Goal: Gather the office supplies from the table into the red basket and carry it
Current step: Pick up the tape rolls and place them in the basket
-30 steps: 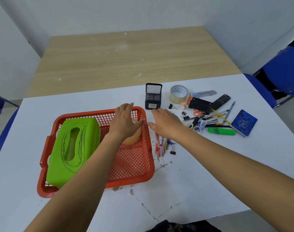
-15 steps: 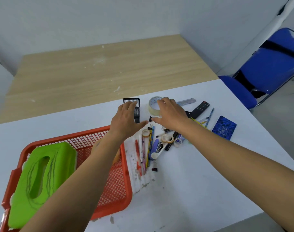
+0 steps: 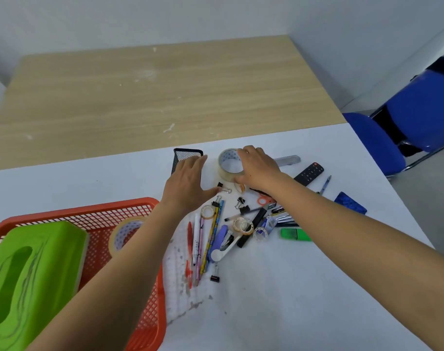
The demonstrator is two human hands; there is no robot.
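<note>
White table point(image 3: 291, 300) in front of me, and the red basket point(image 3: 89, 207) sits on it at my near left. A green tissue box point(image 3: 33, 269) fills the basket's left side, and a roll of tape point(image 3: 126, 231) leans in beside the box. So gathering is under way, with most supplies lying loose to the basket's right. My right hand point(image 3: 258, 168) arches over the big clear tape ring point(image 3: 228, 164) at the pile's far edge, fingers on its far rim, thumb at the near wall, pinching it across. My left hand point(image 3: 188, 188) is flat, fingers straight, at the black mesh holder point(image 3: 184, 155); I can't tell if it touches. Next, I reckon: lift the ring clear of the clutter, swing left, drop it in. After that, pens point(image 3: 203, 239), then the binder clips point(image 3: 224, 188).
</note>
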